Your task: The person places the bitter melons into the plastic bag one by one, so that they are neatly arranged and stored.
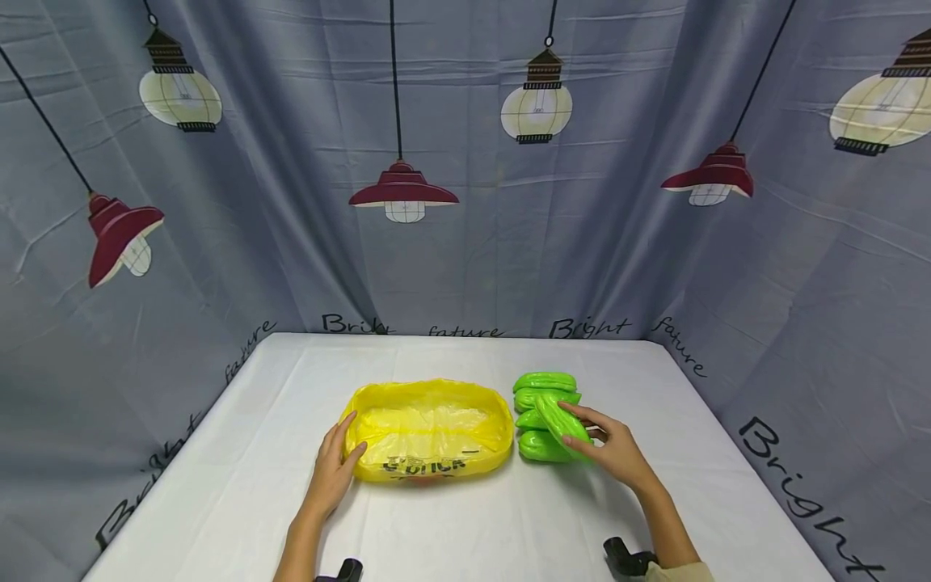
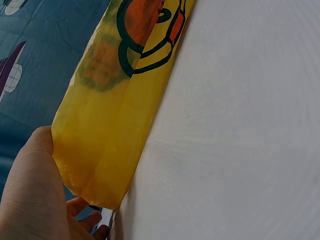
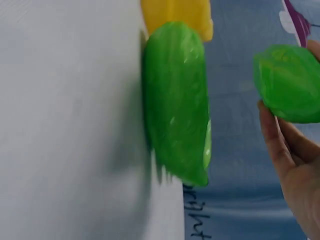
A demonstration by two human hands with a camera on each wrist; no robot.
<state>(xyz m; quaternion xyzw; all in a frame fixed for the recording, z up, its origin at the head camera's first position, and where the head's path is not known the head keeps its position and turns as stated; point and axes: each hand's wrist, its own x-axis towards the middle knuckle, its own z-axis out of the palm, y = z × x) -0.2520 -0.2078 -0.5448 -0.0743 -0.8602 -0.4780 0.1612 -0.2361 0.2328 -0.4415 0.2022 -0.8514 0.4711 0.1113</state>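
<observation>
A yellow plastic bag (image 1: 436, 469) with dark print lies on the white table, its rim spread wide. My left hand (image 1: 330, 473) touches its left end, thumb and fingers apart; in the left wrist view the thumb lies along the yellow bag (image 2: 107, 135). My right hand (image 1: 614, 449) pinches one green, glossy, elongated piece (image 1: 558, 420) between thumb and fingers, above several similar green pieces (image 1: 544, 446) stacked in a column right of the bag. In the right wrist view the held green piece (image 3: 287, 82) is raised apart from a green piece (image 3: 175, 100) on the table.
The white table (image 1: 240, 485) ends at a grey-blue curtain (image 1: 465, 267) printed with lamps and lettering, which stands behind and at both sides. Black devices (image 1: 629, 558) show near both wrists at the front edge.
</observation>
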